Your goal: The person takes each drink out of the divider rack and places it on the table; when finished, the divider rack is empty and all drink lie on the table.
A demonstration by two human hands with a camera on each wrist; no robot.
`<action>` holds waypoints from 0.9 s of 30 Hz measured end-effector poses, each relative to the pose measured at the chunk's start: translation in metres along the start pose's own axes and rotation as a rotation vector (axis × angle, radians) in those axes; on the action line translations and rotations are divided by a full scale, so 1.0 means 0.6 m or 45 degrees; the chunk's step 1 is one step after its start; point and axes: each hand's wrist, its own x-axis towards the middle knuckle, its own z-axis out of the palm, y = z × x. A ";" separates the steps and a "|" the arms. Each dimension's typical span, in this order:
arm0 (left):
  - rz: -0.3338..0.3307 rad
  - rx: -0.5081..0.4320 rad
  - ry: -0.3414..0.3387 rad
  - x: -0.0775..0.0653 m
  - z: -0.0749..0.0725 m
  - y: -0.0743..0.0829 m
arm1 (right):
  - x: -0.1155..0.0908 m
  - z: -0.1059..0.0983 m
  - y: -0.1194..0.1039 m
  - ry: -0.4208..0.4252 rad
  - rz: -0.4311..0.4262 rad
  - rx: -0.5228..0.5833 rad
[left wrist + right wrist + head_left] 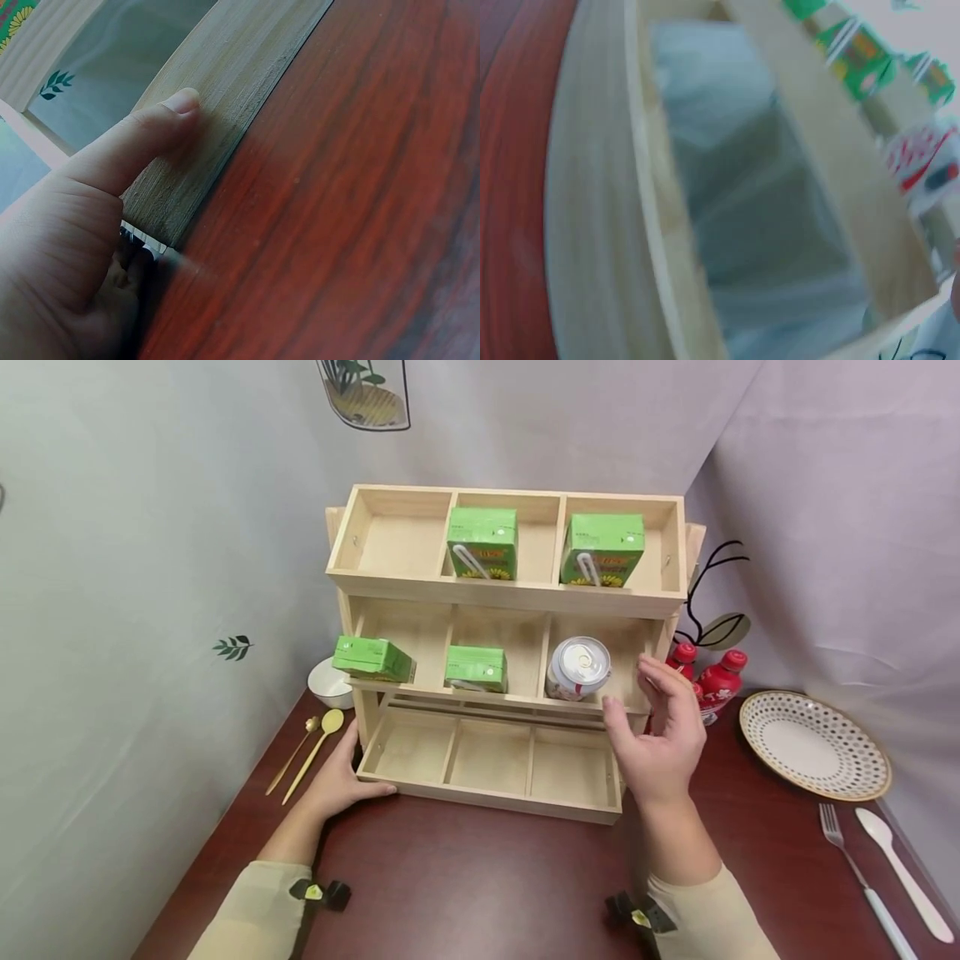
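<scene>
With my left hand [341,781] pressed flat against the wooden rack's [495,797] near-left corner, I keep my right hand's [660,739] grip spread, level beside the can [576,668] in the middle-right compartment.

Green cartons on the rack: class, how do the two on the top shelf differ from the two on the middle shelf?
The top-shelf cartons stand upright, straws showing; the middle-shelf cartons lie flat. The top pair fills the centre and right compartments, the middle pair the left and centre. All are green.
</scene>
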 end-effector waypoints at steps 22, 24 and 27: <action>0.049 -0.019 -0.008 -0.002 -0.004 0.023 | -0.014 0.034 -0.008 -0.365 0.104 -0.270; 0.041 -0.003 -0.006 -0.001 -0.003 0.007 | -0.017 0.034 0.005 -0.362 0.120 -0.305; 0.030 0.003 -0.004 -0.002 -0.004 -0.005 | -0.024 0.035 0.026 -0.337 0.169 -0.345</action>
